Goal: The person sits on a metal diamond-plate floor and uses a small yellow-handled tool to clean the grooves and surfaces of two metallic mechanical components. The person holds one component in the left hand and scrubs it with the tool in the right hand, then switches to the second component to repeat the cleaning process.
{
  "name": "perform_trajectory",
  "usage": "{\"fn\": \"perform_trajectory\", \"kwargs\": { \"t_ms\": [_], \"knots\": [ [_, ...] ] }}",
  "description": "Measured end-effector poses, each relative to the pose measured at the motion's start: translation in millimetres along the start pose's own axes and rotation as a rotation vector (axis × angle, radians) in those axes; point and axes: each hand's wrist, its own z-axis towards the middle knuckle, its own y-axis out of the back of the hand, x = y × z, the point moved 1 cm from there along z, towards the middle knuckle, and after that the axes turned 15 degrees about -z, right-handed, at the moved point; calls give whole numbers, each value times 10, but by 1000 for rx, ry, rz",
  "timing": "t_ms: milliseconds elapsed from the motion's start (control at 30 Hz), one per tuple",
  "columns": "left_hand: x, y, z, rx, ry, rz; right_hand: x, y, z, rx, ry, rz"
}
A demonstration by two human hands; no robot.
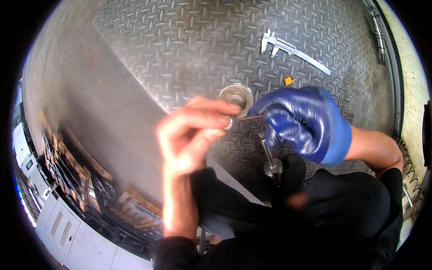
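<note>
My bare left hand (191, 130), blurred by motion, pinches a small shiny round metal part (228, 123) between thumb and fingers. A blue coated glove covers my right hand (303, 123), its fingers curled round a thin metal rod (250, 118). The rod's tip reaches the small part; whether it sits inside it I cannot tell. Just beyond my fingertips, a round stepped metal disc (236, 92) lies on the tread plate (193, 49). Nearer to me, below the glove, is a metal stem with a round collar (272, 166).
Vernier calipers (294, 51) lie at the far right of the plate, with a small yellow piece (289, 81) nearer my glove. A slim metal tool (379, 36) lies by the right edge. Wooden pallets (76, 166) and a pale cabinet (67, 229) stand at left.
</note>
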Motion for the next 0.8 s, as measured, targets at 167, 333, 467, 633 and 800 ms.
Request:
{"fn": "perform_trajectory", "kwargs": {
  "t_ms": [167,333,467,633,800],
  "knots": [
    [-10,-60,-16,67,34,54,-3,8,-62,24,-240,254],
    [17,-51,0,-40,1,-11,53,-80,40,-244,131,-371],
    [28,-46,13,-75,-10,-64,-300,-155,88,-297,326,-539],
    [13,27,-22,-21,-1,-5,-78,-8,68,-91,165,-362],
    [47,55,-16,4,2,10,49,-120,-20,12,-274,432]
  ]
}}
